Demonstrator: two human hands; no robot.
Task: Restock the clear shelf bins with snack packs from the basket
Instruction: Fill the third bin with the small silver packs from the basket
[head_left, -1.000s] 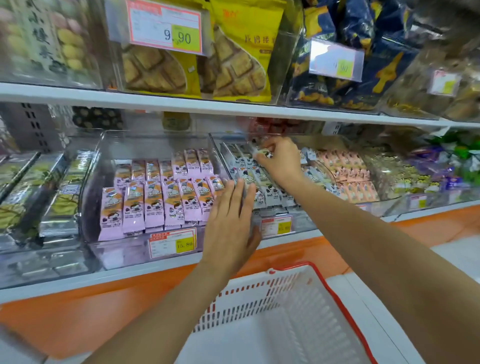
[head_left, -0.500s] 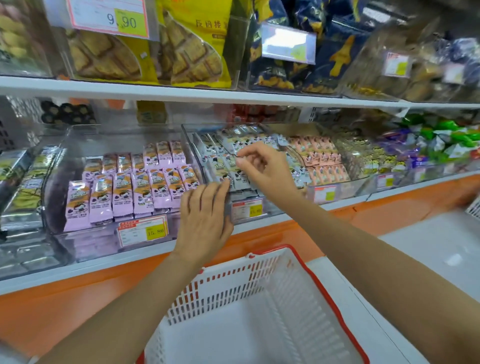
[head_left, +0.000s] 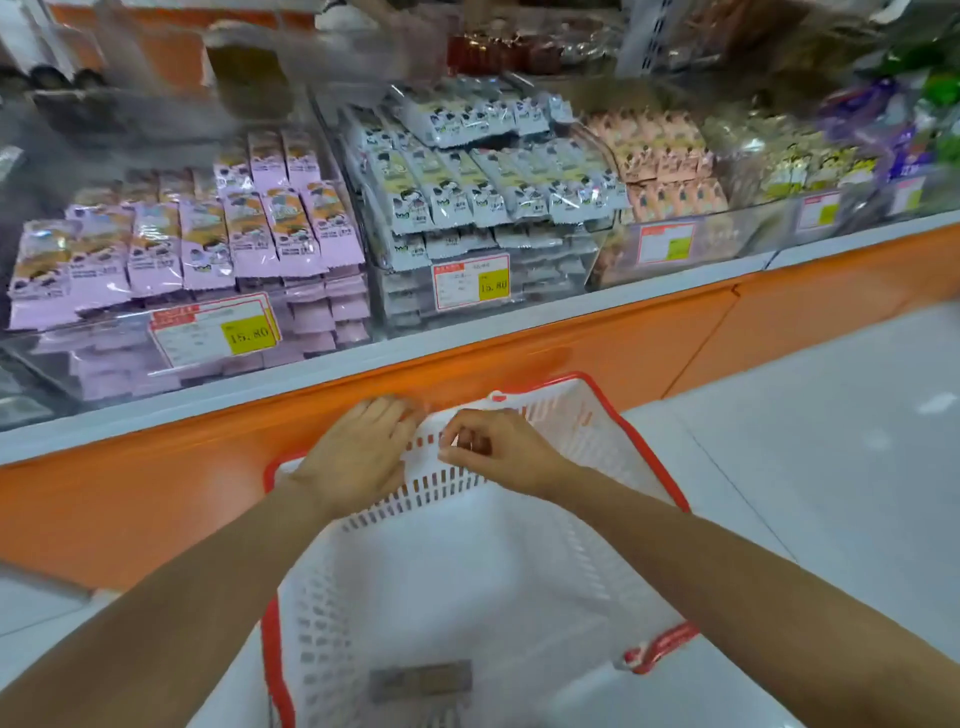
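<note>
snack packs (head_left: 457, 195) in clear bins (head_left: 566, 283), price tags (head_left: 471, 280) marked 15.80

The basket (head_left: 332, 613) is showing white plastic with holes, and its red rim is looking smooth. The clear bins (head_left: 104, 364) are shining like glossy plastic. The snack packs (head_left: 249, 244) are gleaming in shiny wrappers. The price tags (head_left: 470, 280) are looking like matt paper.

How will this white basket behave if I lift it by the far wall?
Probably light: the basket has thin slotted plastic walls and looks almost empty. Likely stiff enough to hold shape, though the walls may flex. Lifted only near the left hand and right hand, it may tip toward you.
</note>
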